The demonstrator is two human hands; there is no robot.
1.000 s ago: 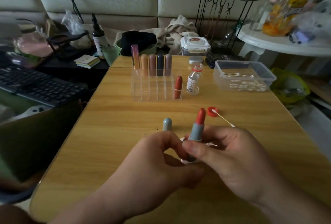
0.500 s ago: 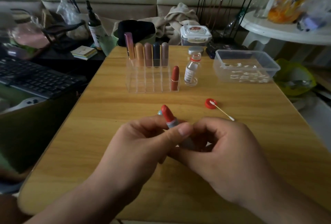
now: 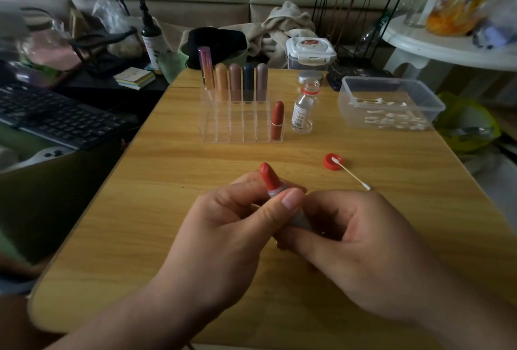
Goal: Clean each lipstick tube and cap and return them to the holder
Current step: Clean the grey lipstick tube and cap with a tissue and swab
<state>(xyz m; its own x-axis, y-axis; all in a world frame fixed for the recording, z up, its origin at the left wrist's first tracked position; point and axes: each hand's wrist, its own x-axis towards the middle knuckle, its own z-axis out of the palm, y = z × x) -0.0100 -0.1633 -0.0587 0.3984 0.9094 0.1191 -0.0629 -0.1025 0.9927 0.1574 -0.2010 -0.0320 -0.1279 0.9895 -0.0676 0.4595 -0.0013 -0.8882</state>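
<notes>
Wood-grain table [image 3: 167,210], waxy red lipstick [image 3: 269,179]

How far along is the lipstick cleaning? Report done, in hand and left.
Looks done: six capped lipsticks stand in the clear acrylic holder, five in the back row, a red one front right; their cleanliness cannot be judged. In hand: left hand and right hand grip the uncapped red lipstick with grey tube. Left: capping and slotting it; its cap is out of sight.
</notes>
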